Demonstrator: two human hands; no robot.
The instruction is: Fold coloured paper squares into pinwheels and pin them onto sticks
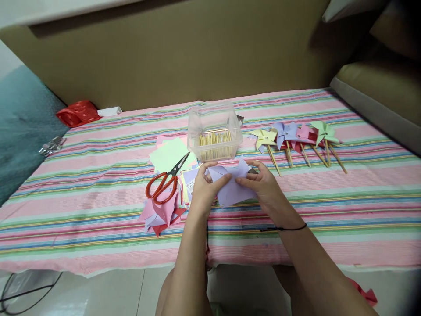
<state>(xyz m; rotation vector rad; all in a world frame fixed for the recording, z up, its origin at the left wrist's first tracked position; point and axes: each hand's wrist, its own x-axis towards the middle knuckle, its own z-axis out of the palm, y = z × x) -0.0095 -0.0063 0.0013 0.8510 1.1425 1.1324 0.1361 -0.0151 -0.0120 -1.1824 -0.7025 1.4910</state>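
Head view: left hand [204, 186] and right hand [263, 184] are pinching creased lilac paper [234, 193]; clear plastic box [210, 119] sitting at its 11 o'clock, red-handled scissors [173, 171] at 9.

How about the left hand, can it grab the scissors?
Probably yes: the scissors lie close by the left hand with nothing on top, though it would likely need to let go of the purple paper first.

This looks like a home: a striped cloth [98, 175] lies before a brown backrest [184, 57] at far. A cushion [384, 94] sits far right, floor tiles [108, 292] near.
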